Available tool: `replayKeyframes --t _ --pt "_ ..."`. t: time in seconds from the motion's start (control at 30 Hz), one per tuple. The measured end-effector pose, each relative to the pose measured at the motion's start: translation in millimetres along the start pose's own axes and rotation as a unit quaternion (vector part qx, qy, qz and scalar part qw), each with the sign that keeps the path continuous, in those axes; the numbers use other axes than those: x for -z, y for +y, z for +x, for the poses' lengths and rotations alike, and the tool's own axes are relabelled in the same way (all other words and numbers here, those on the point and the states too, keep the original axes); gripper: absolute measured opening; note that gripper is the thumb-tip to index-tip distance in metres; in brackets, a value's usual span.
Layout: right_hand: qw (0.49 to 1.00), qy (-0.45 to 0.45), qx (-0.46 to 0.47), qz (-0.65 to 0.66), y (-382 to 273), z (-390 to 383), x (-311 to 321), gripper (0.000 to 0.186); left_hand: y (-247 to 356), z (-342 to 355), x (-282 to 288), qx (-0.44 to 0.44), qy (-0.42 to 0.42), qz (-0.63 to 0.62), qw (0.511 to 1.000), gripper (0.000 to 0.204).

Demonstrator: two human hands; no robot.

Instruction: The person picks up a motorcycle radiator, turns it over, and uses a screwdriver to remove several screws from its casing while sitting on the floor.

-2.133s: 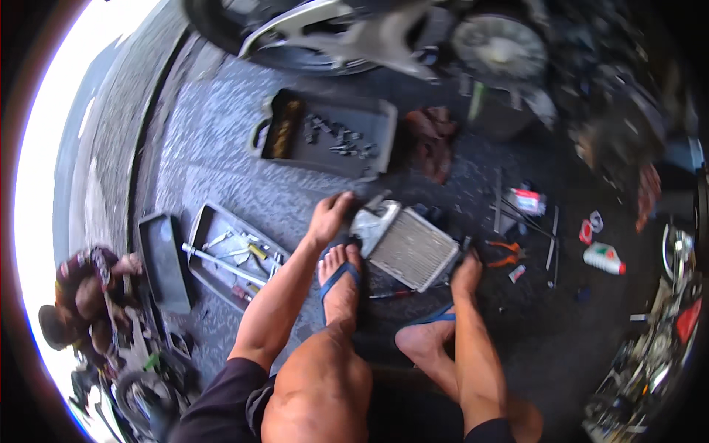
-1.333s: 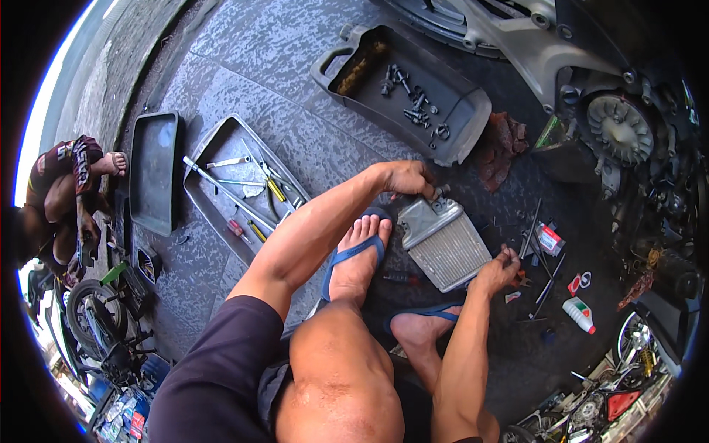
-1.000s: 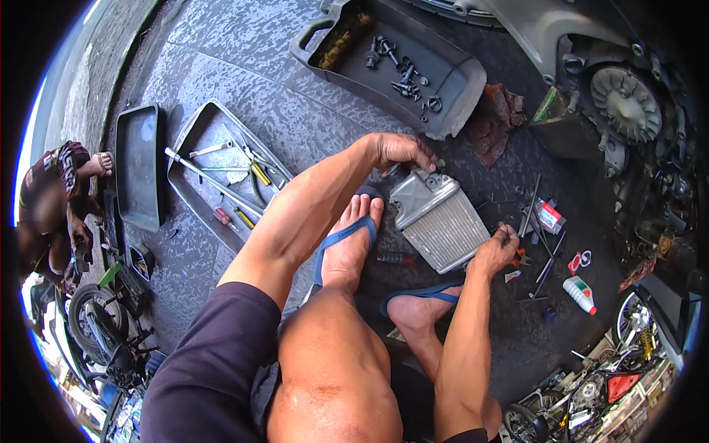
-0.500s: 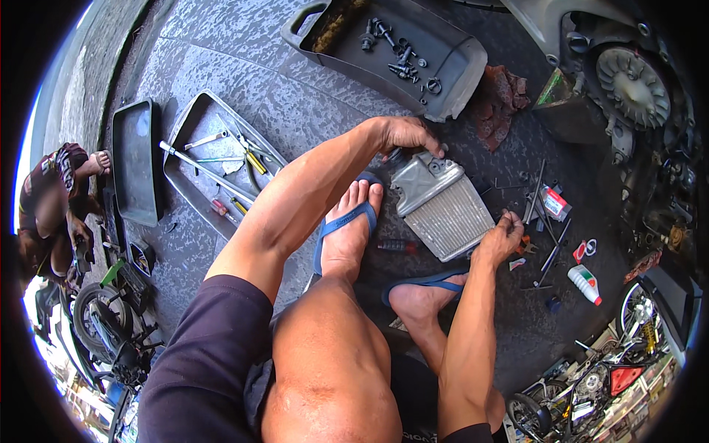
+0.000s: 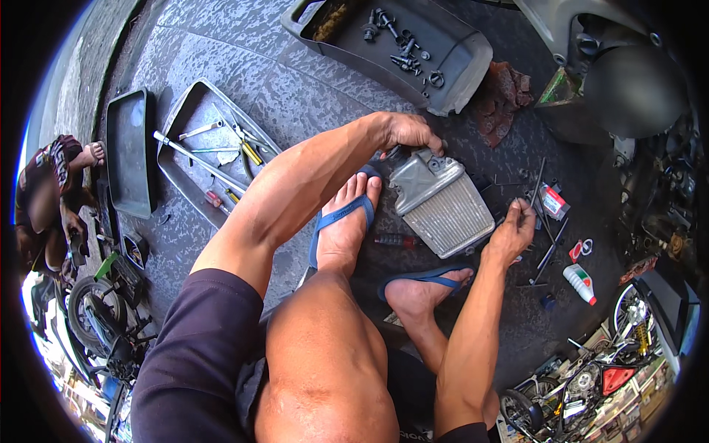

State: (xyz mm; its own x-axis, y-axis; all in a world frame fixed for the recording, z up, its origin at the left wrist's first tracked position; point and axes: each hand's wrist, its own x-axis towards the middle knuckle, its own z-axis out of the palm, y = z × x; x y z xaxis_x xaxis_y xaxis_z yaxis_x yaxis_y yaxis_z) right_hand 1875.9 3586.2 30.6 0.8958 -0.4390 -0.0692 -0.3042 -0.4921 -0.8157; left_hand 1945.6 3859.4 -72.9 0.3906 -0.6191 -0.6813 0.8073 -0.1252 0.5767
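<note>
A silver radiator [image 5: 448,214] with a finned core lies on the dark floor between my feet, its metal tank toward the top. My left hand [image 5: 413,135] grips it at the top end, fingers curled near the filler neck. My right hand [image 5: 515,229] is just off its right side with fingers pinched; what they hold, if anything, is hard to make out. Close by on the right lie thin rods [image 5: 554,251], a red-and-white packet [image 5: 553,201] and a white bottle [image 5: 580,284]. A red-handled tool [image 5: 395,241] lies below the radiator.
Up top are a cut plastic container [image 5: 461,63] of bolts and a brown rag [image 5: 496,103]. Left are a tool tray [image 5: 168,151] and a dark tray [image 5: 129,148]. Another person [image 5: 52,181] crouches at far left. Motorcycle parts [image 5: 561,18] stand top right, more motorcycles [image 5: 613,380] lower right.
My right hand has moved up and right, away from the radiator's lower corner. My left hand stays at its top end. The view has shifted, so the floor items appear higher in the picture.
</note>
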Motion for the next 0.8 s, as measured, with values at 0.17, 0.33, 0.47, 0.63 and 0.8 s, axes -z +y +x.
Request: replayKeyframes --t 0.17,0.33,0.47,0.63,0.8 --pt "0.964 -0.263 0.015 -0.025 -74.3 3.1 -16.1 0.016 3.1 -3.9 -2.6 -0.002 0.006 0.024 1.0 0.03" --pt "0.886 -0.379 0.191 -0.186 -105.2 12.6 -42.9 0.014 12.2 -14.2 -9.0 -0.004 -0.042 -0.043 0.998 0.034" --pt "0.885 -0.395 0.143 -0.199 -109.4 19.8 -49.3 0.015 -6.6 -13.8 -4.8 -0.058 -0.029 -0.104 0.993 0.04" --pt "0.894 -0.395 0.075 -0.198 -107.5 20.5 -49.2 0.016 -3.2 -22.1 -3.6 -0.019 -0.032 -0.129 0.991 0.038" --pt "0.874 -0.415 0.138 -0.212 -107.5 15.6 -47.5 0.016 17.7 -38.7 -16.9 -0.026 -0.002 -0.11 0.994 0.034"
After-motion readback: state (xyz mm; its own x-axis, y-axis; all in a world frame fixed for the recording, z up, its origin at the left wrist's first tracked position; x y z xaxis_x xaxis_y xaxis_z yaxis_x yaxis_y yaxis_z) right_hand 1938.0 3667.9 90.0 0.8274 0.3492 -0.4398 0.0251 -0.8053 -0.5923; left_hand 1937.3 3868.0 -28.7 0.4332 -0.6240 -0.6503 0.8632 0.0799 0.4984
